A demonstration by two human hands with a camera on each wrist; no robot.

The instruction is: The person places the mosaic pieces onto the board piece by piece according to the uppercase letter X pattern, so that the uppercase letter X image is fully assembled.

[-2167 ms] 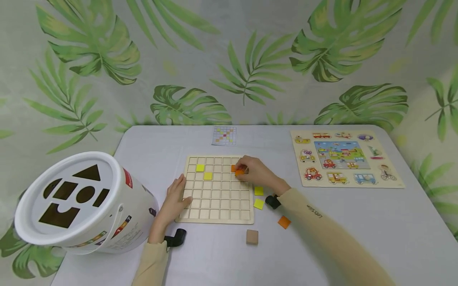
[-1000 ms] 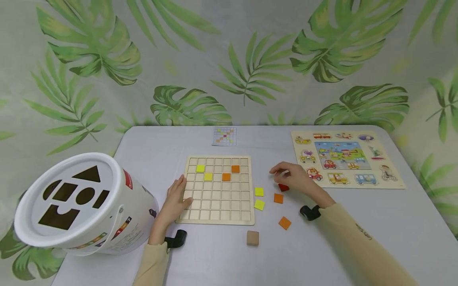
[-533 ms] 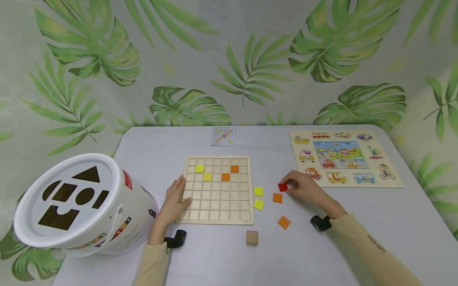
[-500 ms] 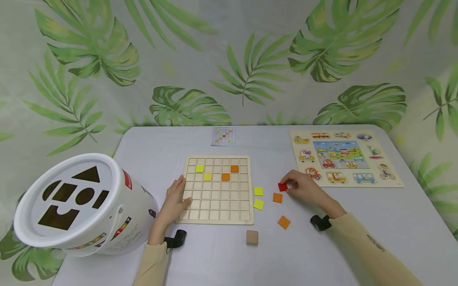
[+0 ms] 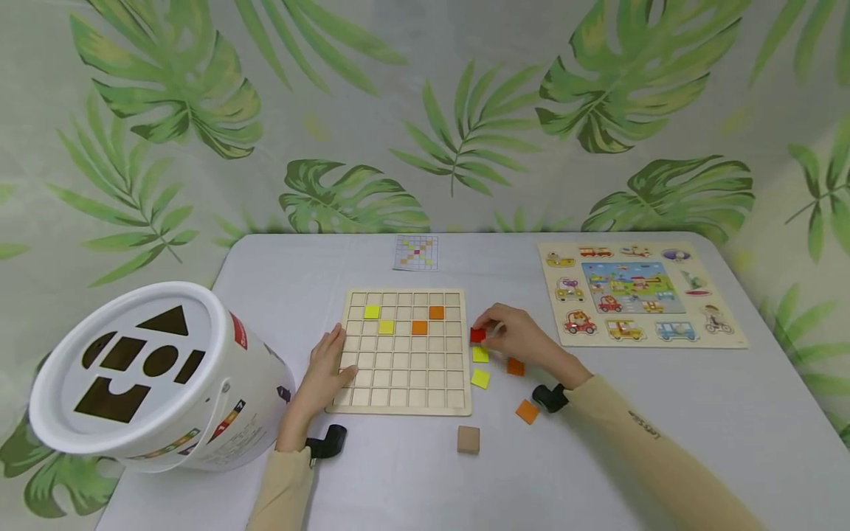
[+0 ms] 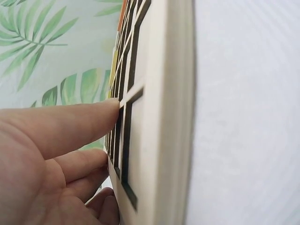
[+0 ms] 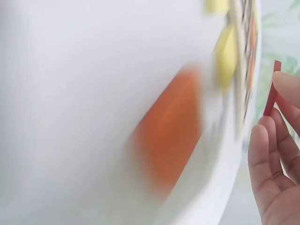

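Observation:
My right hand [image 5: 516, 338] pinches a red square tile [image 5: 478, 335] between thumb and fingertips, just off the right edge of a wooden grid board [image 5: 398, 380]. In the right wrist view the red tile [image 7: 273, 89] shows edge-on in the fingers. My left hand [image 5: 324, 372] rests with spread fingers on the board's left edge, thumb on the grid. In the board's upper cells lie two yellow tiles, one of them a yellow tile [image 5: 372, 312] at upper left, and two orange tiles, one an orange tile [image 5: 436, 313] at upper right.
Beside the board lie two yellow tiles [image 5: 480, 379] and two orange tiles [image 5: 527, 411]. A brown wooden block [image 5: 468, 439] sits in front. A pattern card [image 5: 416, 253] lies behind, a vehicle puzzle [image 5: 647, 335] at right. A large white bucket [image 5: 255, 391] stands at left.
An orange tile was put into the board. My right hand then moved right, picked up the red tile and brought it back left beside the board. The left hand stayed put.

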